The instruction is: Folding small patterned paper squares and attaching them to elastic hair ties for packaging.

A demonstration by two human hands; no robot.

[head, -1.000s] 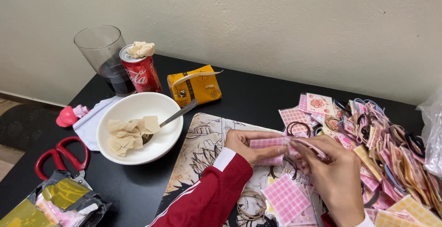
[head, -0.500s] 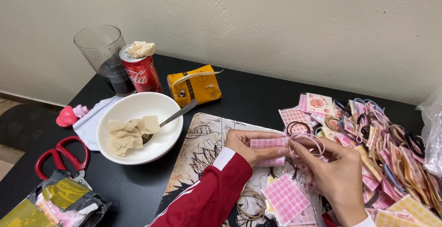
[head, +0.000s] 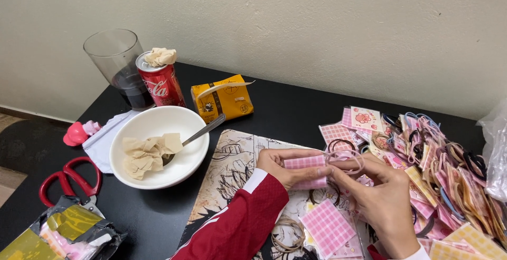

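The left hand [head: 288, 167], in a red sleeve, is gripping a small pink checked card [head: 306, 164] between thumb and fingers, holding it just above the printed mat [head: 232, 165] that is lying on the black tabletop [head: 296, 109]. The right hand [head: 380, 194] is meeting it at the card's right edge, its fingers pinching a bunch of thin pink hair ties [head: 346, 157] whose loops are standing up against that edge. Another pink checked card [head: 327, 227] is lying on the mat just in front of the held card, beside a pair of tan hair ties [head: 288, 234]. To the right of the held card a big heap of carded hair ties [head: 438, 175] is covering the tabletop. To the left of the card a white bowl [head: 174, 173] is holding crumpled tissue and a spoon [head: 203, 131]. Behind the bowl a red drink can [head: 162, 86], a glass [head: 119, 64] with dark drink and a yellow packet [head: 222, 99] are standing. Further left of the bowl, red scissors [head: 66, 178] are lying near the tabletop's edge.
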